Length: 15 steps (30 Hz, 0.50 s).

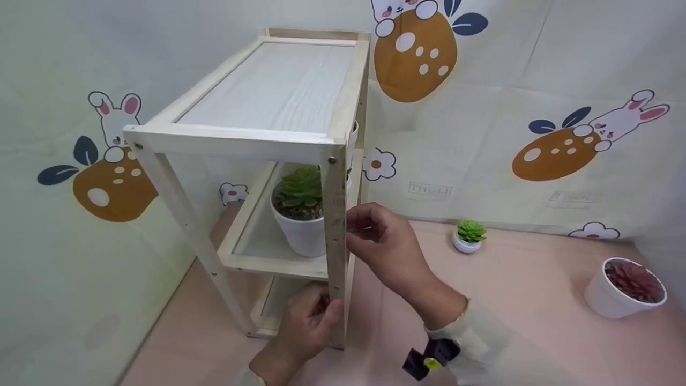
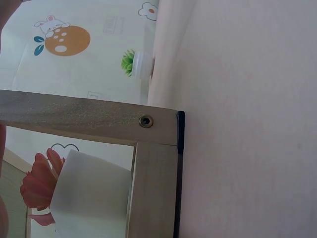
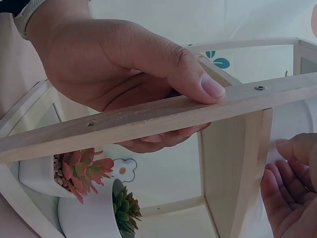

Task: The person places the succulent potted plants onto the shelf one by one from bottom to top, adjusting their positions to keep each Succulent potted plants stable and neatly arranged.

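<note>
A pale wooden three-tier shelf (image 1: 236,140) stands on the pink surface. My left hand (image 1: 306,324) grips its near right leg (image 1: 336,214) low down; in the right wrist view that left hand (image 3: 129,64) has its thumb across the leg and fingers behind it. Outside the shelf's right side is my right hand (image 1: 388,249), fingers loosely bent by the middle tier. In the right wrist view, the right hand (image 3: 292,186) shows a gap between thumb and fingers, close to a white pot's wall (image 3: 287,119); contact is unclear. A green succulent (image 1: 301,187) sits in a white pot on the middle tier.
Two white pots, with a red succulent (image 3: 86,171) and a dark green one (image 3: 126,206), stand on the bottom tier. Right of the shelf are a small green succulent (image 1: 471,231) and a potted dark red one (image 1: 633,281). A patterned cloth (image 1: 461,123) hangs behind.
</note>
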### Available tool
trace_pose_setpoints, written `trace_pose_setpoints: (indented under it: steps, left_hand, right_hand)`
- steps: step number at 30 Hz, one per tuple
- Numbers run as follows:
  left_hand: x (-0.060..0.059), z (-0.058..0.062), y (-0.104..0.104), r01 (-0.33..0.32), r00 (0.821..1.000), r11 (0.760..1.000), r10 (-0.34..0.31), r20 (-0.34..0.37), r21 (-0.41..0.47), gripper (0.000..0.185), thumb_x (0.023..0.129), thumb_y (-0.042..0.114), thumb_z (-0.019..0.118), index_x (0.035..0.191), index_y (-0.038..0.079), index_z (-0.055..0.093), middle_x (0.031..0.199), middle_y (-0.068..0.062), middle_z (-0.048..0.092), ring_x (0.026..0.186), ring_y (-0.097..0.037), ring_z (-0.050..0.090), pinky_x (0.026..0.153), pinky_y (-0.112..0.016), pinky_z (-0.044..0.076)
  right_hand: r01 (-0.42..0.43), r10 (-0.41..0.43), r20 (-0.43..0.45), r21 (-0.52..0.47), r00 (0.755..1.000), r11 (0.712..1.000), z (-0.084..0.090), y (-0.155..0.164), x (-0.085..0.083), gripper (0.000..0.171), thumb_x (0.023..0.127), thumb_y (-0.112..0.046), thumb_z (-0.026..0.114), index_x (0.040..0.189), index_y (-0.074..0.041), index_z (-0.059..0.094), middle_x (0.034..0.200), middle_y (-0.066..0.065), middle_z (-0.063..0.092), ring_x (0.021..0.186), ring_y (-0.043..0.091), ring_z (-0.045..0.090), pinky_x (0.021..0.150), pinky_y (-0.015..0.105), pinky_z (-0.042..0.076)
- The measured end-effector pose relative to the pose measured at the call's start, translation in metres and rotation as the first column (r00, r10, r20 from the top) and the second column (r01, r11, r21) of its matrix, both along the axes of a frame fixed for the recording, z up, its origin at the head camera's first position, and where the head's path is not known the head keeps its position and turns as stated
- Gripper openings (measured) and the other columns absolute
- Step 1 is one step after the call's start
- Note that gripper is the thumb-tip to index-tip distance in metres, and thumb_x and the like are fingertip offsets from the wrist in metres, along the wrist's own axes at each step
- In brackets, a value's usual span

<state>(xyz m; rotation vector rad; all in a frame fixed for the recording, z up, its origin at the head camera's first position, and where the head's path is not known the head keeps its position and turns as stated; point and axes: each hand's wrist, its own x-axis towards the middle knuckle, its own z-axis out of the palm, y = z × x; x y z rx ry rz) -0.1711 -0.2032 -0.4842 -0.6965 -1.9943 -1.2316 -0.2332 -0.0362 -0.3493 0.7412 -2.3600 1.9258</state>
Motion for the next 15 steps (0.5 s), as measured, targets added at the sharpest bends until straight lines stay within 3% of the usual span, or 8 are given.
trace_pose_setpoints:
  steps: [15]
  left_hand:
    - [0.0002,-0.0005,-0.0007,0.0,1.0,1.0,0.0,0.005,-0.01,0.004,0.1,0.009,0.063,0.098,0.005,0.062,0.081,-0.001,0.066,0.068,-0.003,0.057,0.059,-0.015,0.049]
  right_hand:
    - [0.014,-0.014,-0.007,0.01,1.0,1.0,-0.0004,-0.0002,0.0016,0.018,0.093,-0.005,0.075,0.11,-0.008,0.072,0.106,0.005,0.073,0.101,0.018,0.069,0.09,0.033,0.057]
